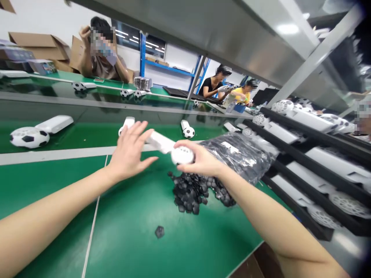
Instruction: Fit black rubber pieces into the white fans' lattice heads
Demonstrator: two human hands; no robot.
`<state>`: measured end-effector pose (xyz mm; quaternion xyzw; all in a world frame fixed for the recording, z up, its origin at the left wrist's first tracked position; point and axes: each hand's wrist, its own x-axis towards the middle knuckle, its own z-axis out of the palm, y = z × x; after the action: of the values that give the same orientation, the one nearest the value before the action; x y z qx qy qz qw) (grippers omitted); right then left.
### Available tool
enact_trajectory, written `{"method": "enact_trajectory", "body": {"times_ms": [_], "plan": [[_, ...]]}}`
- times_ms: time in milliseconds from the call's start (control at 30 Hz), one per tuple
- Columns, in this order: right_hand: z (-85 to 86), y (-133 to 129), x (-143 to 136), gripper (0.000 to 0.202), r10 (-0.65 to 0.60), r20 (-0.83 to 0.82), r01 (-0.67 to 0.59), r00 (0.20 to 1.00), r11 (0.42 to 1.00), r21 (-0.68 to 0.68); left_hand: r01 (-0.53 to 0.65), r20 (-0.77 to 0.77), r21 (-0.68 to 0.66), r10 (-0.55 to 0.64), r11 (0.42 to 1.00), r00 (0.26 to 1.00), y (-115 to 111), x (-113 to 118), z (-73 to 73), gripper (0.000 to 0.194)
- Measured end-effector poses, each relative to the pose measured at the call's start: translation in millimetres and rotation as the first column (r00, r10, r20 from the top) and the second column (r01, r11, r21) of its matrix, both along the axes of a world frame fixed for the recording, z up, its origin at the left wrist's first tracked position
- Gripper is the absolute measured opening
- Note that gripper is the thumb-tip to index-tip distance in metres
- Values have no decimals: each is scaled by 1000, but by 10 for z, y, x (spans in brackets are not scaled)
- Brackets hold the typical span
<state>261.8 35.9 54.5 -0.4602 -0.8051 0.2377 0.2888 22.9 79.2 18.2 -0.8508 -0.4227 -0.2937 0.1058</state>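
My right hand (pixel 204 159) grips the round end of a white plastic piece with a ball-shaped head (pixel 182 155); its long flat body points left. No black patches show on this head. My left hand (pixel 126 154) is open, fingers spread, near the far end of that body; I cannot tell whether it touches. Below my right hand lies a heap of small black pentagon pieces (pixel 189 195) on the green table (pixel 130 239). One loose pentagon piece (pixel 159 231) lies nearer to me. A dark plastic bag (pixel 242 156) rests behind my right forearm.
Along the green belt (pixel 89 133) sit soccer-ball pieces with black patches (pixel 30 137), one partly behind my left hand. Black racks (pixel 301 170) holding white pieces stand at right. A metal shelf (pixel 179 34) hangs overhead. Several people (pixel 104 58) sit across the line.
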Motion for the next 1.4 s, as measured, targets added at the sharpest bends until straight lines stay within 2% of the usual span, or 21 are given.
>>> {"method": "enact_trajectory", "body": {"times_ms": [67, 100, 167, 200, 233, 300, 333, 400, 467, 533, 633, 700, 767, 800, 867, 933, 1033, 1167, 1233, 1400], "plan": [[-88, -225, -244, 51, 168, -67, -169, 984, 985, -15, 165, -171, -142, -188, 976, 967, -284, 72, 133, 66], [-135, -285, -323, 54, 222, -130, -230, 966, 972, -46, 179, -224, -239, -234, 954, 946, -397, 70, 174, 63], [-232, -315, -384, 58, 225, -225, -257, 948, 959, -121, 110, -267, -378, -222, 919, 938, -559, -6, 200, 57], [-283, -298, -374, 55, 170, -227, -204, 959, 969, -140, 43, -265, -407, -163, 913, 950, -613, -69, 188, 54], [-333, -270, -347, 49, 95, -178, -120, 979, 984, -134, -31, -260, -414, -86, 910, 962, -652, -139, 166, 52], [-428, -211, -282, 32, -62, 42, 63, 997, 998, -23, -167, -268, -419, 54, 892, 962, -703, -270, 108, 50], [-471, -190, -260, 25, -119, 173, 112, 978, 992, 50, -224, -280, -423, 109, 878, 954, -719, -318, 78, 50], [-544, -178, -262, 18, -172, 423, 118, 890, 981, 151, -279, -301, -431, 154, 858, 941, -739, -367, 25, 50], [-595, -194, -324, 16, -192, 595, 92, 781, 976, 195, -265, -295, -453, 137, 851, 945, -744, -359, -20, 52], [-624, -214, -413, 16, -202, 681, 71, 704, 974, 216, -210, -267, -495, 82, 843, 960, -733, -326, -61, 58], [-624, -215, -512, 20, -208, 704, 72, 679, 973, 218, -126, -225, -554, -3, 823, 974, -699, -285, -119, 65], [-594, -202, -532, 24, -218, 712, 83, 668, 972, 219, -107, -204, -577, -16, 810, 979, -678, -277, -151, 68], [-546, -205, -538, 26, -210, 680, 84, 702, 973, 213, -116, -185, -594, 5, 796, 983, -670, -278, -170, 71], [-520, -220, -546, 26, -189, 623, 78, 759, 977, 201, -118, -175, -598, 15, 793, 984, -672, -280, -175, 73], [-473, -283, -586, 23, -120, 406, 62, 906, 986, 152, -112, -151, -594, 26, 797, 988, -684, -284, -175, 76], [-445, -376, -649, 19, -66, 138, 53, 988, 994, 96, -85, -116, -580, 22, 810, 993, -697, -288, -169, 78], [-449, -508, -742, 15, -59, -44, 64, 997, 992, 110, -45, -68, -582, 6, 812, 998, -703, -296, -160, 82], [-526, -579, -812, 9, -43, -114, 54, 993, 993, 103, -35, -76, -600, -14, 799, 997, -695, -303, -156, 80], [-573, -579, -837, 8, -31, -140, 40, 990, 997, 64, -31, -79, -594, -20, 804, 997, -695, -302, -152, 77], [-652, -541, -883, 2, -26, -190, 38, 981, 997, 61, -1, -47, -579, -32, 815, 998, -701, -293, -143, 66]]}}
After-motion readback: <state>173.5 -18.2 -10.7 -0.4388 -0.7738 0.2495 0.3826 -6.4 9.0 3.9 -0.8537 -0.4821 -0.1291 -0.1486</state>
